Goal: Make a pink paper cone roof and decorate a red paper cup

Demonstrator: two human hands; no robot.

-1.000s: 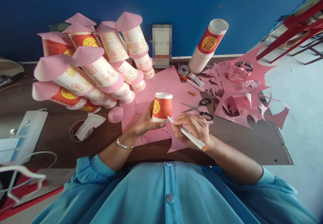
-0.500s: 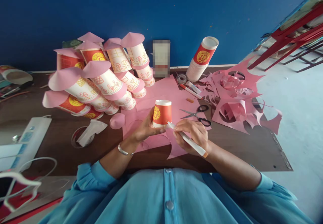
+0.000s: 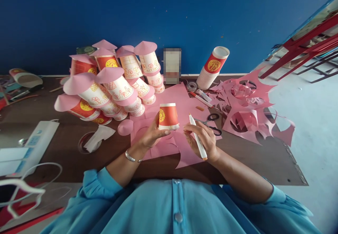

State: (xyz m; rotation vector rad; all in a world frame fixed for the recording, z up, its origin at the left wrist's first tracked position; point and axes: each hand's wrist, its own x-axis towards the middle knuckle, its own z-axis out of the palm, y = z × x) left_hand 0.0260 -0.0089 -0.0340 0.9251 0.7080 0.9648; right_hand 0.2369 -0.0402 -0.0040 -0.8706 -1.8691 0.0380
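A red and white paper cup [image 3: 168,117] with a gold emblem is held above the pink paper by my left hand [image 3: 154,132], fingers behind it and thumb along its lower edge. Small yellowish strokes show on the white band near the cup's bottom. My right hand [image 3: 202,139] grips a white marker pen [image 3: 197,138], its orange-brown tip uncapped and pointing up and away, apart from the cup. Beneath both hands lies a sheet of pink paper [image 3: 173,153]. Black-handled scissors [image 3: 213,117] rest just beyond my right hand, partly hidden by it.
Cup towers with pink cone roofs [image 3: 111,86] crowd the left back. A cup stack [image 3: 211,68], tape roll [image 3: 192,85], red pen [image 3: 202,99] and orange cap [image 3: 200,108] lie right of centre. Pink scraps [image 3: 250,116] cover the right; a power strip [image 3: 37,146] is at left.
My right hand has drawn the marker away from the cup and turned its tip upward. The cup has tilted and turned slightly in my left hand. The whole view has shifted a little.
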